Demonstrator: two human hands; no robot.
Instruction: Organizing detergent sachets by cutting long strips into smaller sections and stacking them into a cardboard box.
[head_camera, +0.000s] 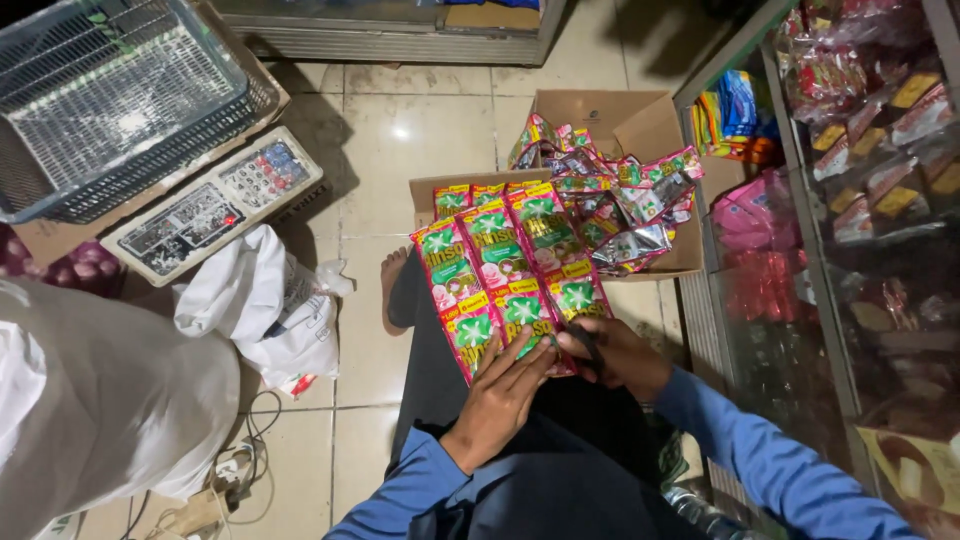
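A sheet of joined red and green sachets lies across my lap, running up towards a cardboard box. My left hand rests flat on the lower sachets, fingers spread. My right hand grips a dark tool, which looks like scissors, at the sheet's lower right edge. The open cardboard box in front of my knees holds several more loose sachet strips.
A weighing scale with a grey basket stands at the upper left. White bags and a large sack lie on the left, with cables on the tiled floor. A glass cabinet of packaged goods stands on the right.
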